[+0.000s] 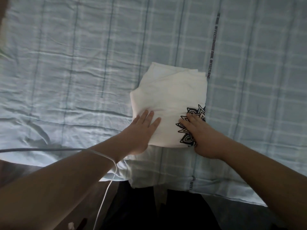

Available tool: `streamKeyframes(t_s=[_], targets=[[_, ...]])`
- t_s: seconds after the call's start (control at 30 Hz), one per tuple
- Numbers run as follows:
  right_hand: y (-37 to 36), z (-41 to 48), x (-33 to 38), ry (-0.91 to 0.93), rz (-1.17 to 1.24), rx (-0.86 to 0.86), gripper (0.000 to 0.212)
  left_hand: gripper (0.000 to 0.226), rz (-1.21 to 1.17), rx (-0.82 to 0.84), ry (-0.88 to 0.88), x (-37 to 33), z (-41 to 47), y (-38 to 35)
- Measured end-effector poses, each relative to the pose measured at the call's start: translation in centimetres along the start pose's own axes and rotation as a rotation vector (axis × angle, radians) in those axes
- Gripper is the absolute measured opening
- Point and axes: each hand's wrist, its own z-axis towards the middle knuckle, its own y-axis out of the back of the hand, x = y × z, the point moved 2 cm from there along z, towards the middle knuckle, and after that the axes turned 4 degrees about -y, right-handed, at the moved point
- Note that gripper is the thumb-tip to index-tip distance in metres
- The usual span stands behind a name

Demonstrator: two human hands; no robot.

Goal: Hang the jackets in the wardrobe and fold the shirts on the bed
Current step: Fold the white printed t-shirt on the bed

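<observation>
- Starting closest to me: a white cable [108, 185] loops over the left forearm and hangs down past the near edge of the bed [66, 72]. I judge it could drag onto the cloth if that arm sweeps wide, so I'd keep the elbow tucked in.
- Below both wrists, dark clothing [166, 213] fills the bottom of the view, up against that edge.
- Left hand [142, 128]: fingers straight and close together, lying flat on the near left corner of the shirt [171, 97]. It grips nothing.
- Right hand [202, 135]: palm down, fingers spread flat over the black print [191, 113] at the shirt's near right corner. As far as I can see, nothing is pinched.
- The white shirt lies under and just ahead of both hands, already folded to a compact rectangle, with layered edges showing at its far end.
- As I read it, the step is pressing the fold flat. I'd slide both palms away from me together with even weight, so the top layer doesn't skew. Then I'd square the far left corner, which looks uneven.
- Beyond the fingertips the checked bed cover is wrinkled, more so left of the left hand. A lettered stripe [212, 47] runs away from the shirt's far right corner. No jacket, wardrobe or second shirt is in view.
</observation>
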Motion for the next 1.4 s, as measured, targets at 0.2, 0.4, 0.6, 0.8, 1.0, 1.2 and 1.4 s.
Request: streamKeyframes(t_s=[0.2,0.4,0.6,0.8,1.0,1.2,1.4], targets=[[10.1,1.3,-2.2,-0.091,0.605,0.12,0.062,0.049,-0.788,0.078,0.136,5.5,1.3,9.8],[13.7,5.2,-5.8,-0.255,1.056,-0.273,0.021,0.05,-1.848,-0.188,0.165,8.9,2.9,11.4],[11.4,7.4,-5.6,-0.531,0.961,-0.727,0.045,0.045,-1.526,-0.672,0.254,8.1,4.7,9.7],[8.8,7.5,-3.0,-0.495,0.902,-0.855,0.037,0.043,-0.847,-0.959,0.604,6.2,6.7,8.8],[8.4,9.3,-4.0,-0.631,0.715,-0.808,0.026,0.039,-0.586,-0.927,0.773,6.4,9.1,8.9],[8.1,11.1,-4.4,-0.71,0.721,-0.809,0.025,0.04,-0.585,-0.769,0.901,7.8,11.1,8.8],[9.3,10.8,-4.5,-0.736,0.728,-0.766,0.034,0.063,-0.532,-0.683,0.928,7.3,10.2,9.8]])
